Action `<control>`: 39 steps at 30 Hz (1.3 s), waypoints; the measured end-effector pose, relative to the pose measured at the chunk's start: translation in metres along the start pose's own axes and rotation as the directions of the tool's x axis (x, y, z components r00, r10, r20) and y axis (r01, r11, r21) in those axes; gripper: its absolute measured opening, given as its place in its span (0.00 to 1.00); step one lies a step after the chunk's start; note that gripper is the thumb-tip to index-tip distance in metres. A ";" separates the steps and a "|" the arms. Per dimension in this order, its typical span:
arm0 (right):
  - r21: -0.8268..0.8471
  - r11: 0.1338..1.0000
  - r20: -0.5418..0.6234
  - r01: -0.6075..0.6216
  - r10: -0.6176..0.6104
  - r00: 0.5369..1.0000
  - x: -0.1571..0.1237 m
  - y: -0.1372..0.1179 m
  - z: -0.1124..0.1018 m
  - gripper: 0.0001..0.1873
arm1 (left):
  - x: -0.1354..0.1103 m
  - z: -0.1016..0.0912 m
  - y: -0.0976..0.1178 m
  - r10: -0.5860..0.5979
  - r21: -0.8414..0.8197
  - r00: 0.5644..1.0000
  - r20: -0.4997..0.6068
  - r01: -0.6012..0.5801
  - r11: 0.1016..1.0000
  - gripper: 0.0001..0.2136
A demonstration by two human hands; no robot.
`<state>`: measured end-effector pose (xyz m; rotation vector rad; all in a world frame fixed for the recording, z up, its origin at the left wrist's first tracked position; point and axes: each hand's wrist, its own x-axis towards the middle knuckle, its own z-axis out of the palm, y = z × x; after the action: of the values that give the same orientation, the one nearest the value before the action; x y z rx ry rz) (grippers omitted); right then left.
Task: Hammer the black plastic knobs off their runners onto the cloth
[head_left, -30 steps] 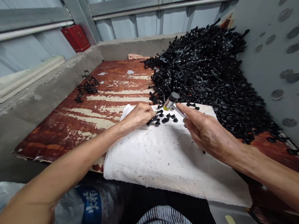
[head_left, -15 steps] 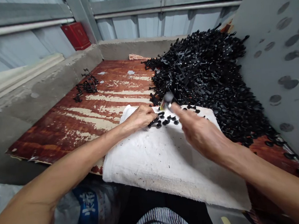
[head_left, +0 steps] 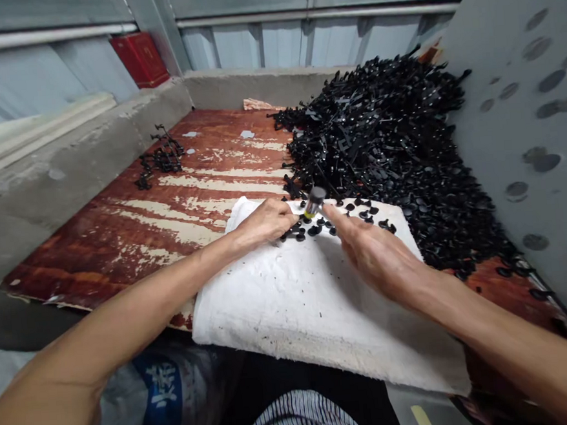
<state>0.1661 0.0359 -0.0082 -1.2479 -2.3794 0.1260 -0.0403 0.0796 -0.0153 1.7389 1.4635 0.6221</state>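
My right hand [head_left: 370, 242] is wrapped around the handle of a small hammer [head_left: 316, 200] with a dark head and a yellowish face. The hammer head is low over the cloth, just right of my left fingertips. My left hand [head_left: 272, 220] rests at the far edge of the white cloth [head_left: 289, 296], fingers pinched on a small black plastic part; its shape is mostly hidden. Several loose black parts with round heads [head_left: 314, 230] lie on the cloth between and around both hands.
A large heap of black plastic parts [head_left: 379, 128] covers the right side of the worn red board [head_left: 135, 242]. A small cluster of black parts [head_left: 163, 153] lies at left. A red box [head_left: 141, 60] stands on the ledge. A grey spotted panel [head_left: 509, 112] borders the right.
The hammer head is slightly lower and less blurred now, nearer the cloth. My left hand stays in nearly the same place. The view has shifted slightly.
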 end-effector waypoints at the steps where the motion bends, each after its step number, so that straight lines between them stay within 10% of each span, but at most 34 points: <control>1: 0.011 1.000 0.045 -0.006 0.006 0.999 0.002 0.000 -0.002 0.30 | 0.000 -0.002 -0.001 -0.001 -0.009 1.000 0.007 0.001 1.000 0.12; 6: 0.327 0.925 -0.005 -0.192 0.205 0.979 0.015 -0.007 -0.015 0.14 | -0.012 -0.011 0.011 0.048 -0.106 0.990 0.136 -0.034 0.994 0.10; 13: 0.756 0.412 0.366 -0.510 0.380 0.850 0.001 -0.022 -0.001 0.10 | -0.038 -0.011 0.023 0.141 -0.151 0.974 0.179 -0.115 0.982 0.12; 16: 0.778 0.392 0.297 -0.492 0.461 0.836 -0.012 -0.026 0.001 0.11 | -0.049 -0.014 0.010 0.016 -0.266 0.998 0.063 0.001 0.964 0.18; 20: 0.781 0.417 0.219 -0.465 0.514 0.830 -0.023 -0.031 0.002 0.12 | -0.065 -0.008 0.000 -0.129 -0.397 0.975 0.183 0.193 0.897 0.25; 27: 0.756 0.485 0.206 -0.440 0.462 0.863 -0.028 -0.042 0.013 0.10 | -0.068 0.011 0.009 -0.050 -0.482 0.986 0.161 0.123 0.867 0.15; 39: 0.767 0.459 0.199 -0.447 0.493 0.847 -0.027 -0.039 0.014 0.11 | -0.072 0.031 0.015 -0.068 -0.825 0.987 0.148 0.161 0.542 0.13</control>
<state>0.1439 -0.0067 -0.0193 -1.3299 -1.4817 1.1872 -0.0231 0.0011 -0.0136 0.8700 0.9193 0.9510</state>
